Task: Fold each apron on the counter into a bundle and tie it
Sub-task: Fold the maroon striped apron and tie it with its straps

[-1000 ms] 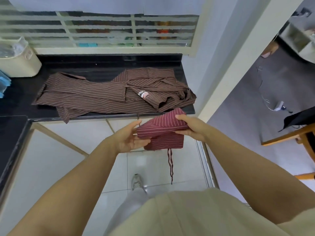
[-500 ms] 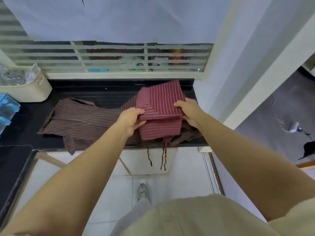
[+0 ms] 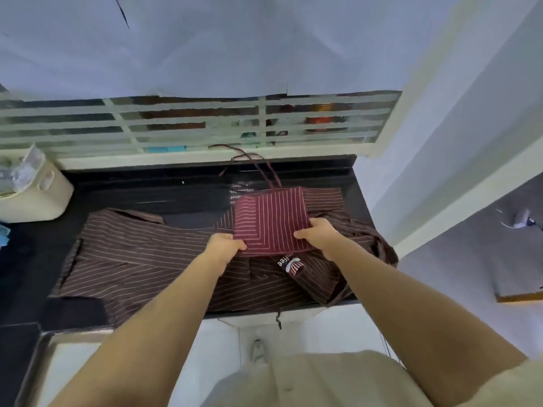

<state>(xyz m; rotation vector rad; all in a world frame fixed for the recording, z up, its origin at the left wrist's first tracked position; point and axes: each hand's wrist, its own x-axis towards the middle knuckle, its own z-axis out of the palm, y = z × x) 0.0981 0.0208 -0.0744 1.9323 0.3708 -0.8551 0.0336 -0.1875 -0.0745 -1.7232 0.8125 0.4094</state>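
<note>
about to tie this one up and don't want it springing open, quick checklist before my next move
1. Folded maroon striped cloth apron lies as a flat square bundle: ok.
2. Left hand and right hand each grip a near corner: ok.
3. Thin maroon apron strings out of the folds, trailing toward the window ledge: ok.
4. A string in hand: not ok, neither hand holds one.
5. Bundle on the bare black stone counter: not ok, it sits on the brown striped cloth aprons.
6. Strings untangled: cannot tell, they loop over each other.
</note>
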